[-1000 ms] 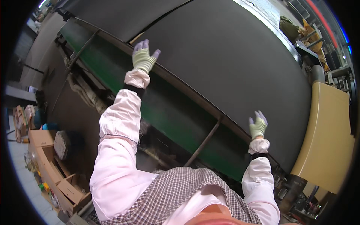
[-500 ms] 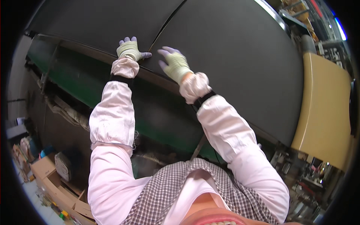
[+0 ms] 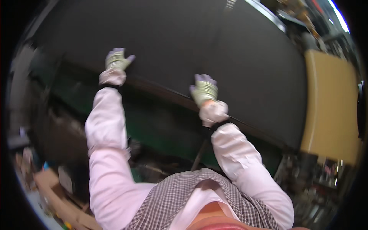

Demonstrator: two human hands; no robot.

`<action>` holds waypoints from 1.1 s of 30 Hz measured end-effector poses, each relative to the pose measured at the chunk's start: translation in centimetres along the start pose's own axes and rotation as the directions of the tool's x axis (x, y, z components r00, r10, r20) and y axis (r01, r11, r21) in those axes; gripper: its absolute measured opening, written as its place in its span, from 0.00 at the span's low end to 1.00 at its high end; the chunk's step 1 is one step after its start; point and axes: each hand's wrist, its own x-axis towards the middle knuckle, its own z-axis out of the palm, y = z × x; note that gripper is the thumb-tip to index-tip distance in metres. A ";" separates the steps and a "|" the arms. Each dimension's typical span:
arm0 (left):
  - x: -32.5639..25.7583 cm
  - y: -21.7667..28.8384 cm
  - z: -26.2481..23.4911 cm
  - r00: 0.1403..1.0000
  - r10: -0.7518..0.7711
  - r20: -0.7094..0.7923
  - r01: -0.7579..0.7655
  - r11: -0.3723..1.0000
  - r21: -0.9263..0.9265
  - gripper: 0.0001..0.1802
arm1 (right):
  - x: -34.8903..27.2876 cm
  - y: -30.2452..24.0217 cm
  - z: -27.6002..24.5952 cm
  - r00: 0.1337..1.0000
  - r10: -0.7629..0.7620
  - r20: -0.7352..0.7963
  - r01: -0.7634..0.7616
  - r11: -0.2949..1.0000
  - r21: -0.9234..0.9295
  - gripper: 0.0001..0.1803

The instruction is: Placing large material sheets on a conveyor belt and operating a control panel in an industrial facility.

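Note:
A wide dark sheet or belt surface [image 3: 161, 50] stretches across the upper view, and a faint seam runs up it near the middle. My left hand [image 3: 116, 60], in a pale green glove with purple fingertips, lies flat near its front edge, thumb out to the right. My right hand [image 3: 205, 90], gloved alike, rests by the same edge farther right, below the seam. Its fingers are stretched forward and somewhat blurred. Neither hand holds anything.
A tan curved panel [image 3: 330, 103] stands at the right, with blurred metal machine parts [image 3: 316, 184] below it. Green framework [image 3: 161, 119] runs under the front edge. Cardboard boxes [image 3: 51, 188] sit at lower left.
The seam has shifted to the right and blurred. My right hand has moved right and nearer to me, away from my left hand. My left hand has gone slightly left.

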 end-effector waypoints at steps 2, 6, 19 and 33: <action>-1.3 -0.9 5.3 0.946 0.102 -0.308 -0.144 0.983 -0.117 0.34 | -1.2 3.7 0.4 0.996 -0.041 -0.081 0.043 0.999 0.026 0.25; -4.5 8.3 3.7 0.952 0.281 -0.122 -0.286 0.958 -0.025 0.32 | -3.3 10.4 -2.1 0.968 0.198 0.156 -0.195 0.980 -0.031 0.44; -4.7 5.6 2.9 0.993 0.115 -0.032 -0.116 0.992 -0.043 0.30 | -11.6 26.7 -4.0 0.856 0.380 0.350 -0.354 0.925 -0.139 0.51; -3.3 7.3 8.9 0.977 0.116 -0.179 -0.118 0.993 0.000 0.28 | -17.5 41.0 -5.5 0.709 0.569 0.416 -0.545 0.817 -0.189 0.48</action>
